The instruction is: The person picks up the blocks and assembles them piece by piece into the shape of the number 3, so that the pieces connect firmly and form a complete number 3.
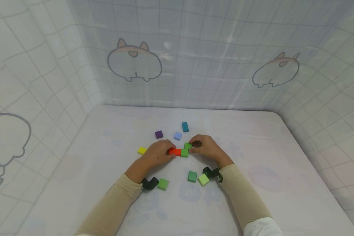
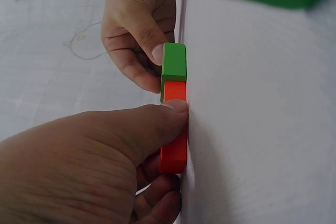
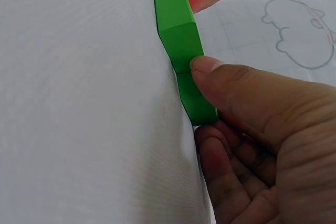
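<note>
Two bare hands work over the white surface (image 1: 239, 131), each pinching a block. The left hand (image 1: 159, 153) grips the red block (image 1: 175, 151) between thumb and fingers, apparently steadying it against the near green block (image 1: 184, 153) touching its right end. The right hand (image 1: 206, 147) pinches the far green block (image 1: 188, 145), which touches the near one from behind; its thumb lies by their seam, probably to feel the edges line up. Gripping from the outer sides seems to leave the contact faces free. Around them, the yellow block (image 1: 141, 150), purple block (image 1: 159, 134) and teal block (image 1: 185, 127) lie apart, presumably spread for easy picking.
</note>
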Demonstrator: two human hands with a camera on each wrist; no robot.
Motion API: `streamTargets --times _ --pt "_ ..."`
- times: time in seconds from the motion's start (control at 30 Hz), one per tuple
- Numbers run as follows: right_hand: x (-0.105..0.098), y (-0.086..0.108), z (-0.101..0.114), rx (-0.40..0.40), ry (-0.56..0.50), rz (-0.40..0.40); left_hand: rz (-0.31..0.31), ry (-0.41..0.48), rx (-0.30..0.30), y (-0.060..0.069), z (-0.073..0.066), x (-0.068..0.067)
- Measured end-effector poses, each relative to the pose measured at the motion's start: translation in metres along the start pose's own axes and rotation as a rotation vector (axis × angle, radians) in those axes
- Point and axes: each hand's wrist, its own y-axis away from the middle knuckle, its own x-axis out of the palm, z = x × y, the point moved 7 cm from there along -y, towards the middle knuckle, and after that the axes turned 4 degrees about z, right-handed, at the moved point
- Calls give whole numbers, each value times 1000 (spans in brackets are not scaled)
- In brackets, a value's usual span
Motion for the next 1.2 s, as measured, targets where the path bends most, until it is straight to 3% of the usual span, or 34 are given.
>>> streamTargets --times 1.2 --pt "1 2 -4 47 -4 2 1 -11 17 1 0 1"
